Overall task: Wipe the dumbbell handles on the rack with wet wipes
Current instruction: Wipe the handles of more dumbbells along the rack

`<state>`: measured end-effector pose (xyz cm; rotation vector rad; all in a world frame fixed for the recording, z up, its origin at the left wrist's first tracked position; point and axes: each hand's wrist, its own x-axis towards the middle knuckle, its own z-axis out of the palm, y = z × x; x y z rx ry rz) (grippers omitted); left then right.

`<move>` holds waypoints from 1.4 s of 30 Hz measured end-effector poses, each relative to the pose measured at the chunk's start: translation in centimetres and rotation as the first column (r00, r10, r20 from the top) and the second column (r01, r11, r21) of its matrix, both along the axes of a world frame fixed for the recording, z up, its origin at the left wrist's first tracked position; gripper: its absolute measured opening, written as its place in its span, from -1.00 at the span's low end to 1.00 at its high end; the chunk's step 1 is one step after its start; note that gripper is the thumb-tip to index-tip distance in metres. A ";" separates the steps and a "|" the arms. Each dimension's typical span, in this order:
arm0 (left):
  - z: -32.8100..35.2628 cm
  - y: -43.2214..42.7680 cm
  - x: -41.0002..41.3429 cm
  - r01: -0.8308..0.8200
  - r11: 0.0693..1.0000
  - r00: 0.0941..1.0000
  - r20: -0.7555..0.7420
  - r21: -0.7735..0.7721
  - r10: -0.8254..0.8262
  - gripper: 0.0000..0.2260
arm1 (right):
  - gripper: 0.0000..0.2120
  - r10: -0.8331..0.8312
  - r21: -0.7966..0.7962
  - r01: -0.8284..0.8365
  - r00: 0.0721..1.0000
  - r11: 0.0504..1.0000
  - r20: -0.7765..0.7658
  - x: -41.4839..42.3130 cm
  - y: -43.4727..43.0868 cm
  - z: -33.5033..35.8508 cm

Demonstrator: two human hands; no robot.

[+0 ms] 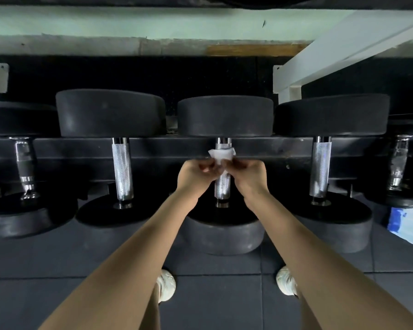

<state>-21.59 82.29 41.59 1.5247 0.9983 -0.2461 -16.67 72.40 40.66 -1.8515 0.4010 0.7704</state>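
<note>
The wipe (222, 154) is a small, crumpled white sheet bunched around the upper part of the handle (222, 186) of the middle dumbbell. It sits at the centre of the frame, level with the dark rail of the rack (153, 148). The handle is a bright metal bar with a cross-hatched grip, running up and down the picture between two round black weights. The left hand (194, 177) reaches in from the lower left and the right hand (250, 177) from the lower right. They meet at the handle, one on each side of it. Both hands have their fingers curled in and pinch the lower part of the wipe, whose ragged top edge stands out above the fingertips. The fingertips are blurred, and how far the wipe goes around the back of the bar is hidden. Similar handles stand to either side, and the outermost dumbbells at the left and right edges are cut off and smeared. A blue and white packet (405, 225) at the right edge is cut off and too blurred to read. Two pale shoes (166, 285) near the bottom are partly covered by the forearms.
</note>
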 end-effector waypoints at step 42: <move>-0.8 0.7 0.5 -0.231 0.971 0.971 0.046 -0.067 0.234 -0.82 | -0.60 0.146 -0.229 -0.100 0.970 0.968 0.195 1.9 -1.6 0.2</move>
